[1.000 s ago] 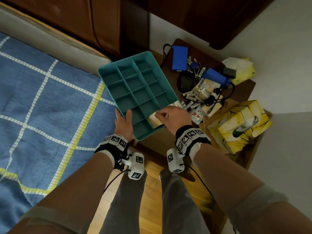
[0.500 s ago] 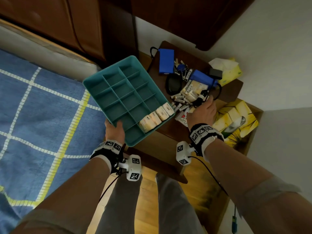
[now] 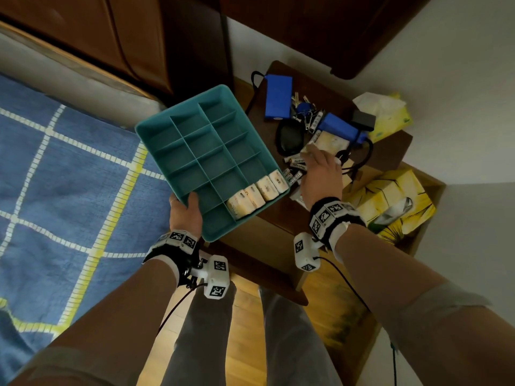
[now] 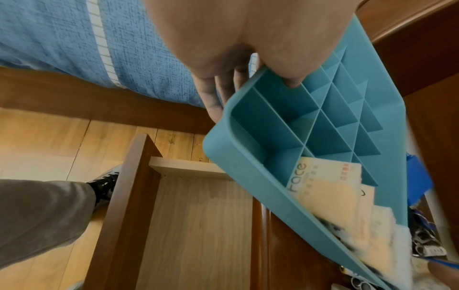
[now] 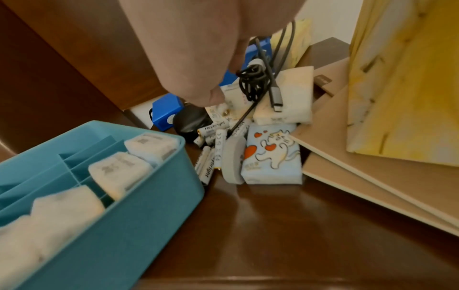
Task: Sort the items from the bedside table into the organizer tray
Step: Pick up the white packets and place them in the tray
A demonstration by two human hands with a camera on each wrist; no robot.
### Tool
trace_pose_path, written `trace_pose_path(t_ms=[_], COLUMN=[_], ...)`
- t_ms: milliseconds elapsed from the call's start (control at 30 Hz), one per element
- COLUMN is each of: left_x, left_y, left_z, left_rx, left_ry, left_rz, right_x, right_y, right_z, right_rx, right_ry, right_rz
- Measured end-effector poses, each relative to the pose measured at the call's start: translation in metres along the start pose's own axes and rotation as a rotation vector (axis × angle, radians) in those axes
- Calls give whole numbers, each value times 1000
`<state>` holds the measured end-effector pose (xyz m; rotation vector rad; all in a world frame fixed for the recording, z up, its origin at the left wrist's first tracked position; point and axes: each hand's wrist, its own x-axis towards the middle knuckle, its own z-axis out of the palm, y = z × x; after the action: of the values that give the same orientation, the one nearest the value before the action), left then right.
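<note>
At the left of the head view the blue checked bedspread [image 3: 69, 176] is filling the frame, and just right of it the left hand [image 3: 185, 211] is gripping the near corner of the teal organizer tray [image 3: 178, 129], thumb hooked over the rim and fingers underneath; judging by that grip, it is holding the tray raised and tilted beside the bedside table [image 3: 267, 215] so the other hand has a short carry. Four pale tissue packs [image 3: 257, 193] are sitting in the tray's lower right row, while its other compartments are showing bare. Further right, the right hand [image 3: 320, 176] is reaching into the clutter at centre right, fingers stretched forward over a cream pack [image 3: 331, 142]; whether they are closing on it cannot be told. Crowding that reach are loose batteries [image 3: 295, 162], a black cable [image 3: 359, 160], a dark pouch [image 3: 289, 135], keys [image 3: 305, 110] and two blue boxes [image 3: 278, 97]. At far right, yellow tissue boxes [image 3: 390, 201] are hemming in the pile.
</note>
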<state>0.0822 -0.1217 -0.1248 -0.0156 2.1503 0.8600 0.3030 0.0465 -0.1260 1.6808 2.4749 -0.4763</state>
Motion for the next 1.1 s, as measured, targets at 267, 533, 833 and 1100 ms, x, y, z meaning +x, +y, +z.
trace_pose_path(t_ms=[267,533,833,1100], left_x=[-1,-7,-5,-1], left_y=[0,-5,-12,-15], left_z=[0,-3,-1,-1], left_rx=[46,83,52,54], left_ry=[5,-40,-39,-51], left_rz=[43,105,112,89], right_x=[-32,-30,-19,-18], right_y=[10,10,13,-2], right_z=[0,14,34,29], right_rx=[117,284,146,110], right_ry=[202,50,84,-22], right_rz=[244,567,633,607])
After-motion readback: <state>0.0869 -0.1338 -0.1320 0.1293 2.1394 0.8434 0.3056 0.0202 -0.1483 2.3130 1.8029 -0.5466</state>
